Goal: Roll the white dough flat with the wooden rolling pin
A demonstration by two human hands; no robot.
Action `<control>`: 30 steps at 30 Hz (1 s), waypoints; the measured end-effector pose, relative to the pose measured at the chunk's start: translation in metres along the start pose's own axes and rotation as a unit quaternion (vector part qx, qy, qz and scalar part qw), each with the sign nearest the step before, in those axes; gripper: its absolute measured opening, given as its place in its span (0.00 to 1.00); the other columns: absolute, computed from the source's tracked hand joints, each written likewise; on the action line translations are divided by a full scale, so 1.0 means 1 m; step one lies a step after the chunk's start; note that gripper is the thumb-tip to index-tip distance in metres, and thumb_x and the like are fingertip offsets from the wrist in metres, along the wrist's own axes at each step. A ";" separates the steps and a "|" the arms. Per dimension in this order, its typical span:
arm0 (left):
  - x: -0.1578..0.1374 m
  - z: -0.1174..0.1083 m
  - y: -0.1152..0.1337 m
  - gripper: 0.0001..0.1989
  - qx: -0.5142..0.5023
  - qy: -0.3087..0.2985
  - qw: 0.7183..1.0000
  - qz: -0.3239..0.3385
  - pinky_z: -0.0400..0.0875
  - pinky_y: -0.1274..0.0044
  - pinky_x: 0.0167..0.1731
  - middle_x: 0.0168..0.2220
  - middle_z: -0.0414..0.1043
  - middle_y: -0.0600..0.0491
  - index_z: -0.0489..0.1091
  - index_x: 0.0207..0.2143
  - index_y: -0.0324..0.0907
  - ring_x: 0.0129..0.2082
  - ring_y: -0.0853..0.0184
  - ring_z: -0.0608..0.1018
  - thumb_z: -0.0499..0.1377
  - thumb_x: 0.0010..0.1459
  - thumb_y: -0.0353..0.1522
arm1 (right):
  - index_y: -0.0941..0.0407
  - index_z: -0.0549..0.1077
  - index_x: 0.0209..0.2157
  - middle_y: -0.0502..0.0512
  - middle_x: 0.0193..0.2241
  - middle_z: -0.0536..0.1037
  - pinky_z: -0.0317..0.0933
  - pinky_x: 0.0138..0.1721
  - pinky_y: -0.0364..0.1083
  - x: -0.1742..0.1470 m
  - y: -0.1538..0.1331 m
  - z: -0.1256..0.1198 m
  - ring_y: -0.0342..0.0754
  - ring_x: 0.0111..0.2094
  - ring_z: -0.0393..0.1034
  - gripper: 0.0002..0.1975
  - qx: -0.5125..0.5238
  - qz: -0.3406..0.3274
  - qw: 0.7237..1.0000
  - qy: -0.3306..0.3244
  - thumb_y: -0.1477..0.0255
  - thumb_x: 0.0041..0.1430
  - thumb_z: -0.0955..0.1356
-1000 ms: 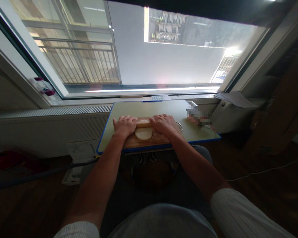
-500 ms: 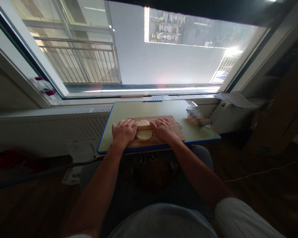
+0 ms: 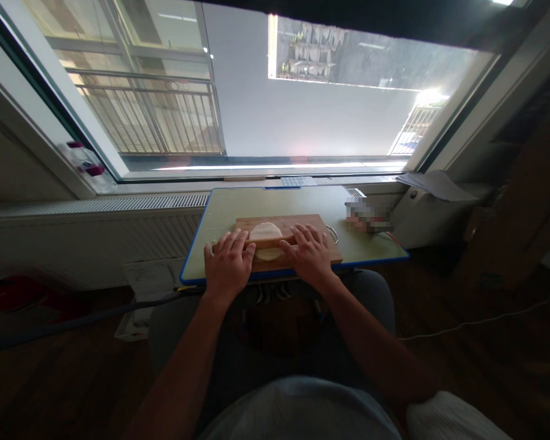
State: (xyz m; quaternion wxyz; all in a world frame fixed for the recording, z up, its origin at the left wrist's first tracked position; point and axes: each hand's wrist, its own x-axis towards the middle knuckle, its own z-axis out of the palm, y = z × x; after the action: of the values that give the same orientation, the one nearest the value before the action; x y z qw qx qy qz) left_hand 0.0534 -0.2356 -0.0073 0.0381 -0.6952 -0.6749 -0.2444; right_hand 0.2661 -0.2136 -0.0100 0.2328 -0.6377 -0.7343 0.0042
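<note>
A round, pale disc of dough (image 3: 265,233) lies flat on a rectangular wooden cutting board (image 3: 302,221), towards the board's near edge. Across the dough runs a wooden rolling pin (image 3: 270,242), so that most of the disc shows beyond it and a thin sliver in front. The left hand (image 3: 228,264) lies palm down on the pin's left end, fingers stretched forward and loosely spread, pressing rather than gripping. The right hand (image 3: 308,255) lies the same way on the right end, fingers flat and slightly apart. The board has a thin metal loop (image 3: 333,233) at its right edge and sits on a small table (image 3: 224,211) with a matte greenish top and a blue rim. A blurred object (image 3: 368,215) stands on the table's right side, apart from the board. Behind the table runs a ribbed white radiator grille (image 3: 101,205) beneath a wide window (image 3: 256,91).
</note>
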 end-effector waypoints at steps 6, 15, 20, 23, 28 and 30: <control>-0.018 -0.004 0.000 0.29 -0.001 0.003 1.000 0.002 0.46 0.48 0.76 0.74 0.64 0.47 0.65 0.73 0.50 0.76 0.52 0.63 0.44 0.76 0.45 | 0.54 0.65 0.73 0.60 0.75 0.63 0.41 0.76 0.68 -0.020 -0.002 -0.003 0.60 0.77 0.49 0.31 -0.016 -0.009 1.000 0.004 0.53 0.78 0.60; -0.030 -0.002 -0.002 0.30 -0.004 0.023 1.000 0.011 0.42 0.48 0.77 0.75 0.63 0.48 0.64 0.74 0.51 0.77 0.53 0.62 0.44 0.76 0.47 | 0.53 0.62 0.75 0.59 0.77 0.60 0.41 0.76 0.69 -0.032 -0.004 -0.001 0.60 0.78 0.46 0.33 -0.015 -0.006 1.000 0.005 0.52 0.78 0.60; -0.014 -0.001 -0.004 0.29 -0.002 0.011 1.000 0.006 0.42 0.47 0.76 0.74 0.64 0.47 0.66 0.73 0.50 0.76 0.54 0.62 0.44 0.76 0.46 | 0.54 0.63 0.74 0.61 0.75 0.63 0.40 0.76 0.70 -0.019 -0.004 -0.004 0.61 0.77 0.50 0.33 -0.022 -0.008 1.000 -0.004 0.52 0.78 0.59; 0.000 0.002 -0.006 0.29 -0.008 0.004 1.000 0.008 0.41 0.46 0.76 0.74 0.66 0.47 0.67 0.72 0.51 0.75 0.54 0.64 0.44 0.76 0.46 | 0.52 0.65 0.74 0.60 0.74 0.65 0.38 0.76 0.71 -0.005 -0.005 -0.005 0.61 0.76 0.51 0.33 -0.016 -0.002 1.000 -0.017 0.51 0.78 0.58; 0.027 0.006 -0.010 0.28 -0.006 -0.025 1.000 0.003 0.39 0.43 0.76 0.73 0.67 0.49 0.69 0.70 0.52 0.75 0.54 0.65 0.43 0.76 0.46 | 0.52 0.67 0.72 0.60 0.74 0.66 0.38 0.75 0.73 0.026 -0.004 0.001 0.62 0.76 0.51 0.34 -0.021 0.016 0.999 -0.046 0.48 0.78 0.55; 0.039 0.007 -0.010 0.28 -0.002 -0.035 0.999 0.002 0.39 0.42 0.75 0.73 0.67 0.49 0.70 0.69 0.53 0.75 0.53 0.64 0.43 0.76 0.47 | 0.52 0.69 0.70 0.60 0.72 0.68 0.40 0.74 0.74 0.037 -0.004 0.001 0.64 0.75 0.52 0.34 -0.027 0.012 0.998 -0.058 0.47 0.78 0.55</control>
State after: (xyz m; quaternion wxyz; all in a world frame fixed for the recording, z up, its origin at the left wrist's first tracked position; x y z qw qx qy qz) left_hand 0.0448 -0.1966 -0.0008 0.0136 -0.7045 -0.6740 -0.2216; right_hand 0.2587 -0.1795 0.0024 0.1723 -0.6513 -0.7386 0.0247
